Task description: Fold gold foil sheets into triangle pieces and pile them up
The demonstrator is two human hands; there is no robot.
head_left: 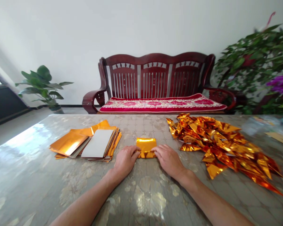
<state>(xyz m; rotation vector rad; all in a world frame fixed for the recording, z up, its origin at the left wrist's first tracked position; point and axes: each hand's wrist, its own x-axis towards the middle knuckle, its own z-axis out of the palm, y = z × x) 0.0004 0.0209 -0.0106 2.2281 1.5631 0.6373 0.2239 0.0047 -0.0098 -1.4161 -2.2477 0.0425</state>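
Note:
A small sheet of shiny gold foil paper (146,145) lies on the table in front of me, its near edge bent up into a fold. My left hand (126,158) pinches the near left corner between thumb and fingers. At the near right corner, my right hand (168,158) grips the same sheet in a like pinch. To the left sits a stack of flat foil sheets (97,144), some grey side up and some gold side up. A heap of folded gold foil pieces (217,138) spreads over the right side.
The patterned table (68,185) has a glossy cover. Clear plastic wrapping (259,124) lies at the far right. Behind the table stands a dark red wooden bench (154,75) with a red floral cushion (165,105). Leafy plants (43,84) stand at both sides.

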